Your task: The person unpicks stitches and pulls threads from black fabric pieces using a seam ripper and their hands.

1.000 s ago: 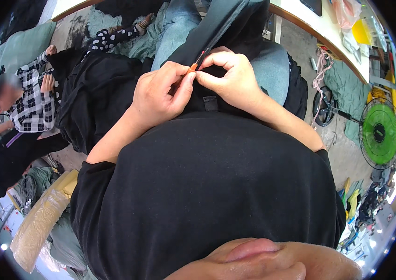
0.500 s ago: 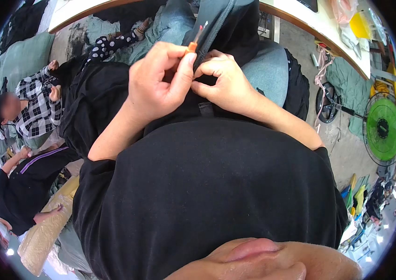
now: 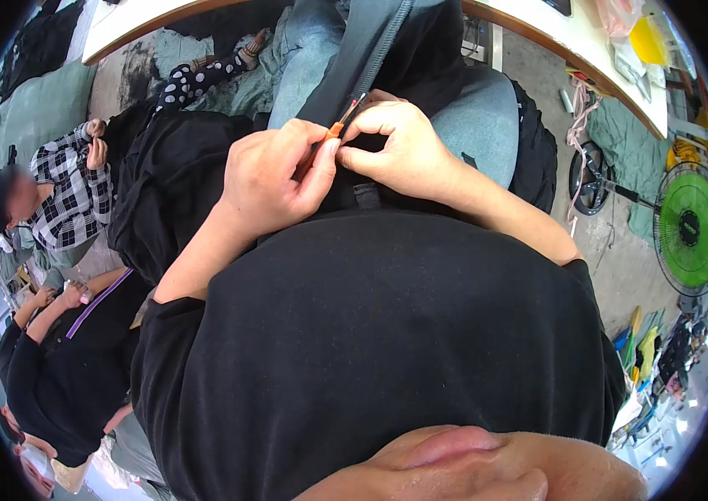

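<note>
My left hand (image 3: 275, 174) is closed on the orange handle of a seam ripper (image 3: 336, 130). Its thin metal shaft points up and away, and the tip lies against the edge of a dark garment (image 3: 350, 58). A long zipper (image 3: 389, 40) runs along that garment, which is draped over my lap. Thumb and forefinger of my right hand (image 3: 396, 144) pinch the garment's edge just right of the tool. The cloth between those fingers is mostly hidden.
A white table (image 3: 596, 63) curves across the far side. To the right stand a green fan (image 3: 688, 224) and a black round base (image 3: 592, 179). Black cloth (image 3: 179, 159) is heaped at my left, near a seated person in a checked shirt (image 3: 70, 196) and another in black (image 3: 70, 367).
My left hand has lowered the seam ripper, bringing its tip from above the garment down to the edge beside my right fingers. At left, the person in black has shifted.
</note>
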Action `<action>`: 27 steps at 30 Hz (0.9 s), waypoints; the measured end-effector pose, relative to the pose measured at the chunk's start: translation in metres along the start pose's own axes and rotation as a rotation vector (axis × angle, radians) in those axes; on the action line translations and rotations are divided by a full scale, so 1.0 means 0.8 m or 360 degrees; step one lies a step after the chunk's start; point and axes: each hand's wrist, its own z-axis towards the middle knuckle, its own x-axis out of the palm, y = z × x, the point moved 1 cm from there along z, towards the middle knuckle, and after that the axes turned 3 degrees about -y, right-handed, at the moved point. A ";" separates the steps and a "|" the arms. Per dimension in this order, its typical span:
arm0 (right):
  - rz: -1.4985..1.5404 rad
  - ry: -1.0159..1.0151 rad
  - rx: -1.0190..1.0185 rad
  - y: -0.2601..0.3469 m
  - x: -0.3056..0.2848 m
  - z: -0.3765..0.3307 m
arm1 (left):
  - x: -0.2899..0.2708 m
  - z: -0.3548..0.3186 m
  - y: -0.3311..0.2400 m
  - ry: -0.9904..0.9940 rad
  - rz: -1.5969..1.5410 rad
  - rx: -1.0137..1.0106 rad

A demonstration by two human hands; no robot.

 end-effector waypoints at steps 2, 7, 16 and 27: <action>-0.0004 -0.0003 -0.0020 0.000 0.000 0.000 | 0.002 -0.007 0.002 0.0007 0.0020 0.0001; 0.0014 -0.0010 -0.0020 0.001 0.003 0.000 | 0.007 -0.014 0.001 -0.0066 0.0042 0.0002; -0.0007 -0.0052 -0.0015 0.002 0.004 0.000 | 0.016 -0.004 0.000 -0.0164 -0.0025 0.0000; -0.0033 -0.0013 -0.0034 0.001 0.004 0.002 | 0.023 -0.003 0.003 -0.0253 -0.0038 0.0069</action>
